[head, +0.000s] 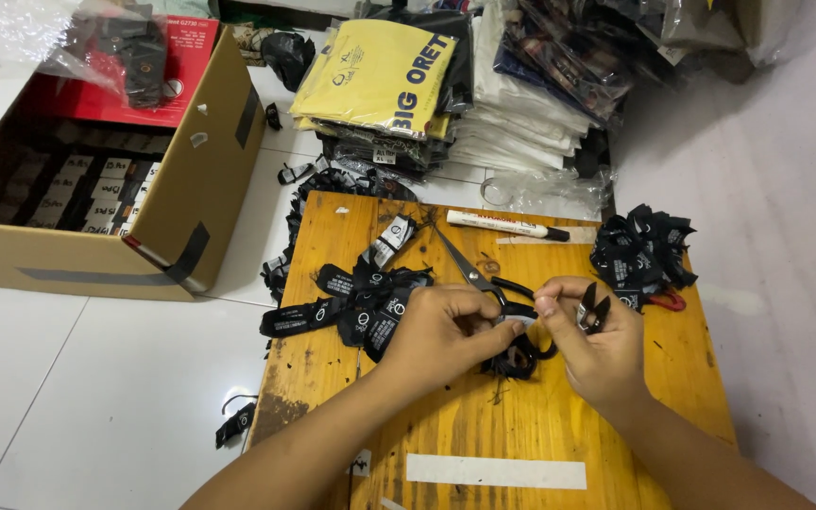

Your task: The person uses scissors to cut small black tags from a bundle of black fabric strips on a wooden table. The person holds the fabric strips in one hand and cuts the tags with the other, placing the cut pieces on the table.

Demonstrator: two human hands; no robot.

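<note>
Two hands pinch a black fabric label over a small orange-yellow wooden table.

The orange-yellow wooden table [521, 425] stands on white floor tiles, with an open brown cardboard box [195, 179] at far left and stacked folded garments in plastic bags [446, 85] beyond the far edge. On the tabletop a loose heap of black woven labels [356, 302] lies left, another black label pile [639, 250] far right, steel scissors [474, 274] in the middle, and a white marker pen [507, 225] at the far edge. The left hand [441, 331] and right hand [597, 345] meet near the centre, fingers closed on a small black fabric label [519, 354] that hangs between and just below the fingertips; the right hand also grips small black snips [592, 312].
</note>
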